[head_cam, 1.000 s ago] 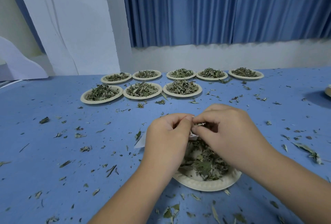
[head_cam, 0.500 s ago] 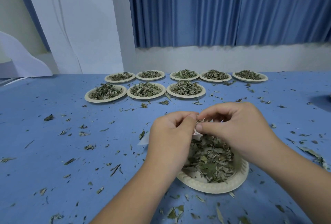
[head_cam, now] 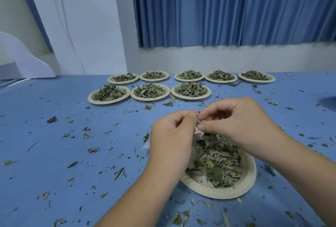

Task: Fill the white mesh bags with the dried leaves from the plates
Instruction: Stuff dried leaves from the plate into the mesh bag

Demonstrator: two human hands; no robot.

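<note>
- Blue table (head_cam: pixel 54 154) fills the lower view; dry leaf scraps (head_cam: pixel 119 172) lie scattered all over it
- Blue curtain (head_cam: pixel 236 8) hangs behind the table's far edge, above a pale wall strip; a white panel (head_cam: pixel 81 27) stands to its left
- Eight far plates (head_cam: pixel 151 99) sit in two rows near the far edge, five behind and three in front; each is heaped with leaves
- Near plate (head_cam: pixel 218 193) sits close to the person, under and between the two forearms; its far side is hidden by the hands
- Leaves (head_cam: pixel 216 161) cover most of the near plate
- Right hand (head_cam: pixel 241 123) hovers over the near plate; thumb and curled fingers pinch a small tuft of leaves at the bag's mouth
- Left hand (head_cam: pixel 172 136) is just left of it, knuckles up; its curled fingers and thumb pinch the bag, fingertips touching the right hand's
- Bag (head_cam: pixel 199 134) is white and mostly hidden; it is held above the near plate's left part, only a crumpled bit showing between the hands
</note>
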